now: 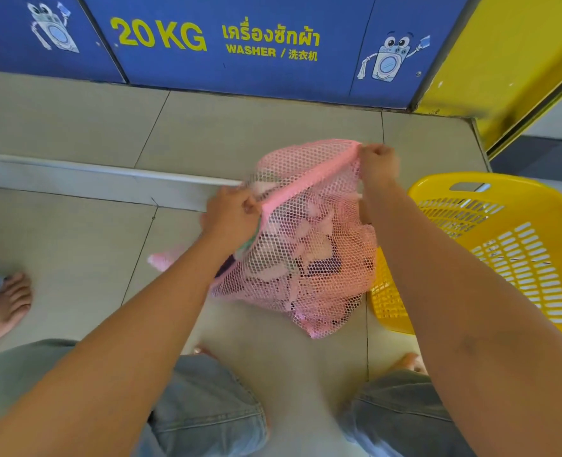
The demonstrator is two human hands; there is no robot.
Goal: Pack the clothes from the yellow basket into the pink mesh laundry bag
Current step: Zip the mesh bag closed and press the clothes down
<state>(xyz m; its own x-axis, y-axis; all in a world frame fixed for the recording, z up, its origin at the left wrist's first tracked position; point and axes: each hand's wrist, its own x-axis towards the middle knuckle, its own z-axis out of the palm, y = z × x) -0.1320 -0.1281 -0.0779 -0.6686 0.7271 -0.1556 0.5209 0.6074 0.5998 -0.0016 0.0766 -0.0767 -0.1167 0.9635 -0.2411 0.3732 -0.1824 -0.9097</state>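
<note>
The pink mesh laundry bag (309, 245) hangs above the tiled floor, bulging with light and dark clothes seen through the netting. Its pink top band runs diagonally between my hands. My left hand (232, 214) grips the band's lower left end. At the band's upper right end, my right hand (378, 163) holds it in a closed fist. The yellow basket (504, 245) stands on the floor to the right, touching the bag's side; its visible inside shows no clothes.
A blue washer panel (240, 44) with "20 KG WASHER" lettering fills the wall ahead, a yellow panel (510, 61) to its right. A raised tile step (91, 174) crosses the floor. Another person's bare foot (4, 308) stands at the left. My knees in jeans are below.
</note>
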